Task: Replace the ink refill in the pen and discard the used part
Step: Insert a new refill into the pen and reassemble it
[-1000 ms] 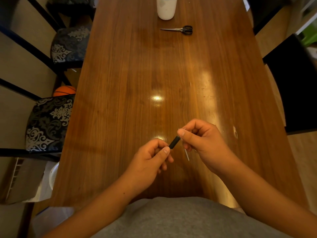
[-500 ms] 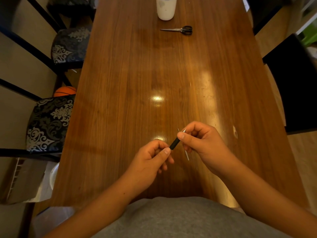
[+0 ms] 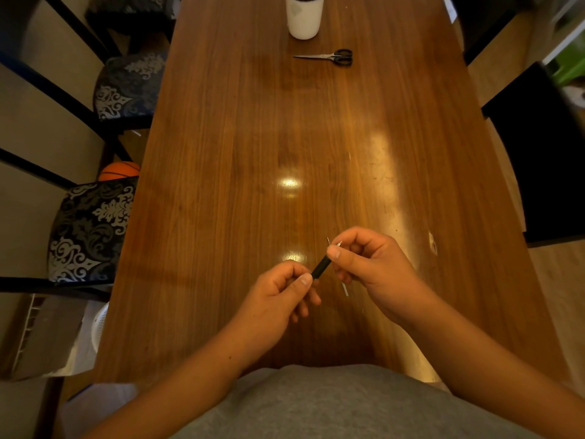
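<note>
Holding the black pen (image 3: 321, 267) between both hands over the desk (image 3: 253, 153) at 6 o'clock, the left hand (image 3: 278, 299) is pinching its lower end while the right hand (image 3: 367, 264) is gripping the tip and one thin refill (image 3: 344, 289). Both pieces are looking light, stiff and slippery; hold near the ends. One pair of scissors (image 3: 329, 56) and one cup (image 3: 304, 17) are lying at 12 o'clock.

Both hands (image 3: 275, 299) grip black pen (image 3: 321, 267) (refill (image 3: 345, 289) too).
</note>
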